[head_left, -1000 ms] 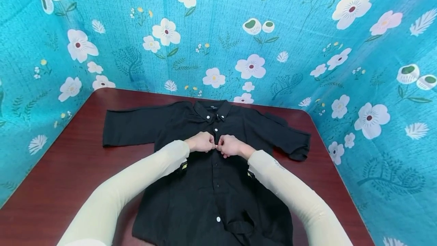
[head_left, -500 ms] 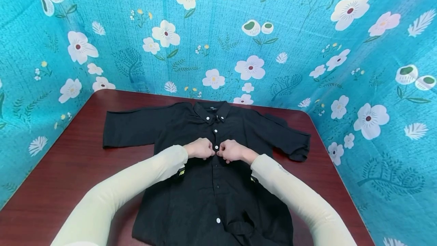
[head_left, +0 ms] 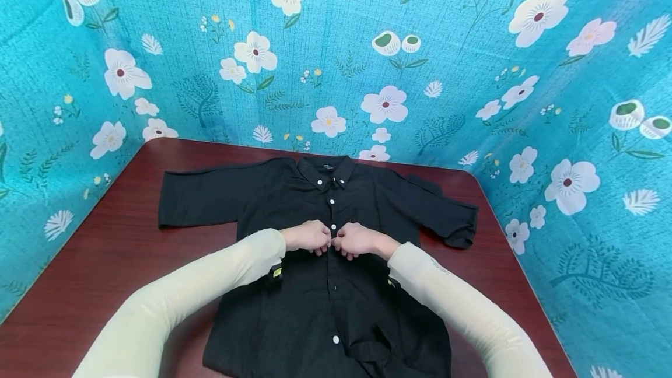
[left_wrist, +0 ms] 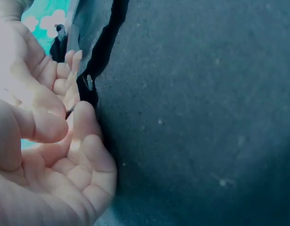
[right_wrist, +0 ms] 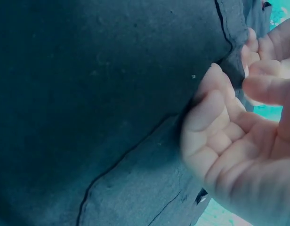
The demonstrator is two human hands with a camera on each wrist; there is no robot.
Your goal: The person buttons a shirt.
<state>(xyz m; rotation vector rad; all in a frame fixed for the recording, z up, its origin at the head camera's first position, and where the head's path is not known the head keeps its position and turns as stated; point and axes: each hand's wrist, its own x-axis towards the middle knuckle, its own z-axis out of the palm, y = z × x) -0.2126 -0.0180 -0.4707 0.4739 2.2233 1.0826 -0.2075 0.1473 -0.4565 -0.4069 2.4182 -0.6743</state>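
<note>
one shirt (head_left: 278,314), five uncovered buttons (head_left: 336,339), two grips (head_left: 308,236) (head_left: 358,240)

My left hand (head_left: 308,236) and right hand (head_left: 358,241) nearly meet over the black shirt's (head_left: 283,314) front, leaving hardly any room between them. Between my forearms (head_left: 210,284) I could reach the lower front from my side, though a raised fold (head_left: 371,351) stands toward the right. The flowered curtain (head_left: 310,83) blocks the desk's (head_left: 100,267) far edge and both sides; the wider passage lies left, below the shirt's sleeve (head_left: 199,197).

Black collared shirt (head_left: 283,308), white buttons (head_left: 336,339), sleeves (head_left: 199,197) spread, front up on dark-red table (head_left: 94,267)
</note>
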